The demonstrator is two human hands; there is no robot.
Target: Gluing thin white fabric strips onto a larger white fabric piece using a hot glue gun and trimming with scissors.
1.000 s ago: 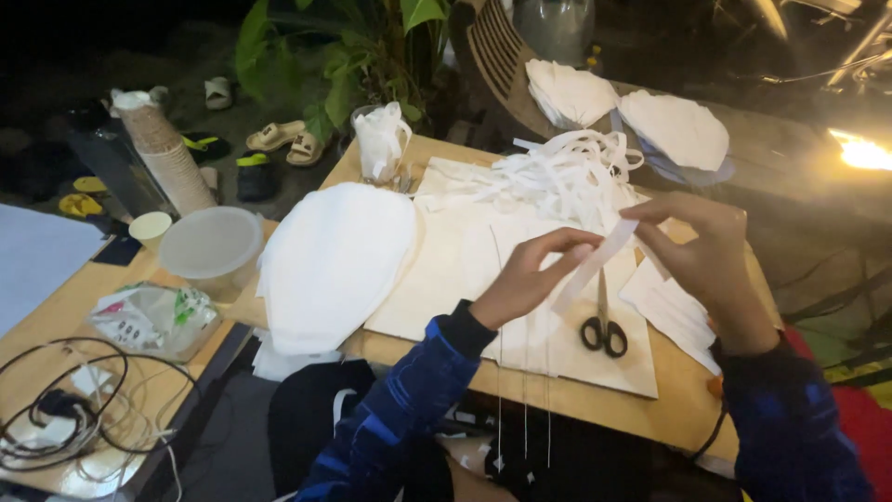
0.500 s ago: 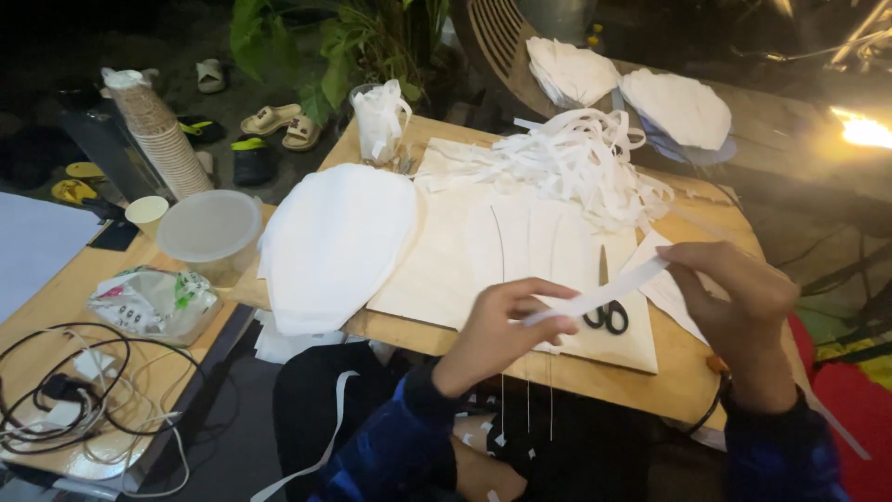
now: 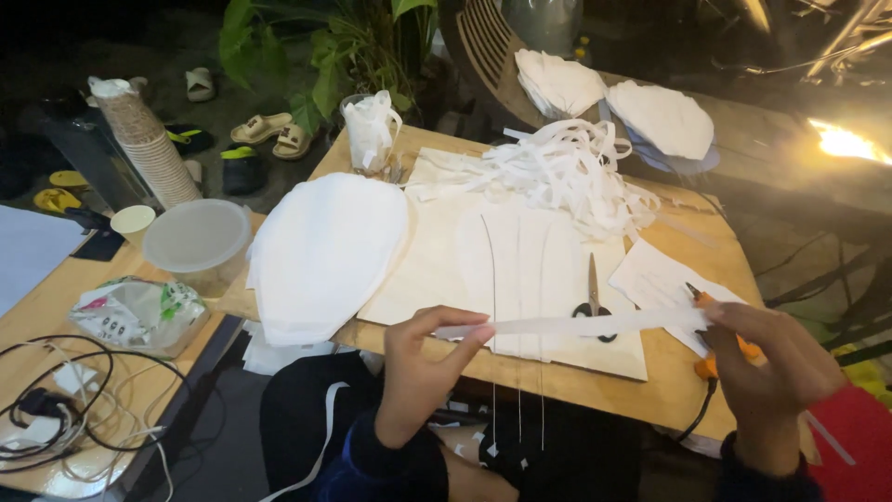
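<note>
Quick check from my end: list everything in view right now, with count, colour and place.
white strip: one, white, stretched level between both hands
scissors: one, black handles, on the board behind the strip
strip pile: one heap, white, far side of table
oval sheet stack: one, white, table's left
paper cup stack: one, brown, far left
plastic tub: one, clear, left table
cables: tangle, black and white, lower left
left hand: pinches strip's left end
right hand: pinches strip's right end

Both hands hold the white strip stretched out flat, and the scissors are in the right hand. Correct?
Not quite. In the head view the scissors lie on the table, in neither hand. The left hand and right hand do hold the white strip stretched flat.
</note>
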